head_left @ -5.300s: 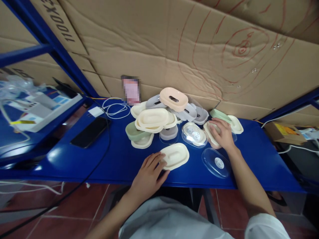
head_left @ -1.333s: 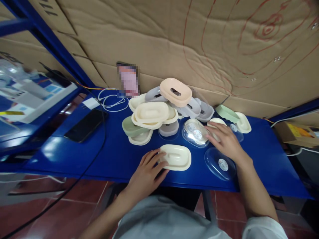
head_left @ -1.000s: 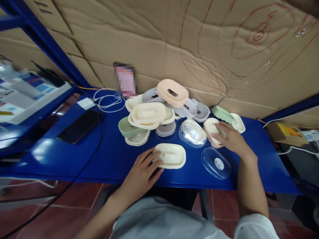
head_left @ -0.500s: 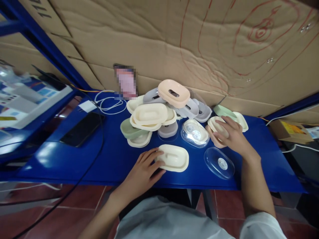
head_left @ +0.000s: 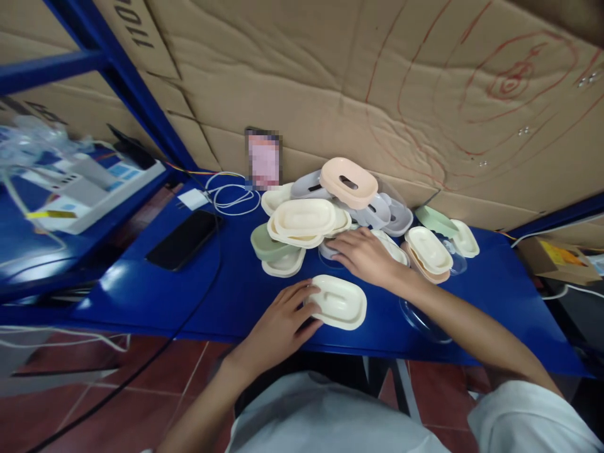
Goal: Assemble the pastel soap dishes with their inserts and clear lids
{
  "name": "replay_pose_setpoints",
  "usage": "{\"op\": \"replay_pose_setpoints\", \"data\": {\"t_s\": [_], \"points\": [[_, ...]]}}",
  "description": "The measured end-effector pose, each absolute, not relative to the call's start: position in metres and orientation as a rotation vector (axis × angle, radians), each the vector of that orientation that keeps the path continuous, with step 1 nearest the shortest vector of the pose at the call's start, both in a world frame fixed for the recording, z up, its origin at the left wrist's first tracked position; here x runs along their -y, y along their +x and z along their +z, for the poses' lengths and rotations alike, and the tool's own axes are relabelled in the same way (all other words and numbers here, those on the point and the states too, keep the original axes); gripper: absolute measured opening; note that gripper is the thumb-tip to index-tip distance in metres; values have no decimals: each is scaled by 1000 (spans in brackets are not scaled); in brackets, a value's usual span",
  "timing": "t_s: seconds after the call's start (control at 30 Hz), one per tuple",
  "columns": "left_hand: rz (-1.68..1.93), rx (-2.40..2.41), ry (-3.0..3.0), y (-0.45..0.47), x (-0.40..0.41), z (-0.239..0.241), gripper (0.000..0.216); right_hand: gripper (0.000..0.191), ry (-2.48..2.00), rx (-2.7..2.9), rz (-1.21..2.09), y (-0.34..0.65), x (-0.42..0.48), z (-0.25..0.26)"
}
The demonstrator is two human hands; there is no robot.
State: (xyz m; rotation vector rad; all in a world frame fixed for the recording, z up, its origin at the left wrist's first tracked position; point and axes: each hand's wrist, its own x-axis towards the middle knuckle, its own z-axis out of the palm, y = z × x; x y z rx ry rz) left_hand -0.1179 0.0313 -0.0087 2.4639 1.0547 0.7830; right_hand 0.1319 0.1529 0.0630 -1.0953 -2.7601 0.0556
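While the L hand (head_left: 283,321) steadies the cream dish (head_left: 338,302), the R hand (head_left: 365,255) lies flat at the front of the heap (head_left: 302,220), palm down, fingers spread & slack, gripping nothing. Can't tell if its fingertips touch the grey dish (head_left: 327,250) at the heap's front.

L grip: fingers curl over the dish's left rim, thumb vs. the near edge. It's a light clasp on that end, not a clench.

The cream dish sits alone on the blue table (head_left: 212,296), just in front of the heap & apart from it.

Handling, as a judgement: prob. thin moulded plastic, so light, stiff, smooth. Not fragile, but likely to skate on the glossy tabletop if pushed from one end. Best hold is prob. across the short width, thumb on one long rim & fingers on the other. A pinch at a rounded end, as the L hand has it, works too but lets it swing.

The heap is loosely stacked, w/ a peach dish (head_left: 348,182) tilted on top, so a nudge could shift it.

- Right of heap: a cream-on-peach pair (head_left: 427,250).
- Front-right of heap: a clear lid (head_left: 425,321), partly under the R forearm.
- Left of heap: a black phone (head_left: 184,238).
- Behind-left of heap: a white cable (head_left: 231,198).
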Motion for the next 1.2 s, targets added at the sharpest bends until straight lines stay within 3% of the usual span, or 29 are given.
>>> {"op": "replay_pose_setpoints", "data": {"t_s": [0.23, 0.4, 0.7, 0.83, 0.93, 1.2], "points": [[802, -1037, 2415, -118, -33, -8, 11, 25, -1045, 2605, 343, 182, -136, 120], [785, -1014, 2420, -120, -33, -8, 17, 23, -1148, 2442, 351, 212, -101, 114], [843, -1116, 2384, -118, -29, -10, 74, 36, -1100, 2270, 307, 206, -4, 48], [847, -1087, 2499, -121, -33, -6, 75, 40, -1134, 2308, 237, 185, 6, 20], [971, -1169, 2549, -126, -40, 1, 76, 57, -1194, 2407, 155, 171, 1, 9], [806, -1031, 2652, -129, -35, -2, 40, 48, -1034, 2469, 213, 164, -7, 6]]}}
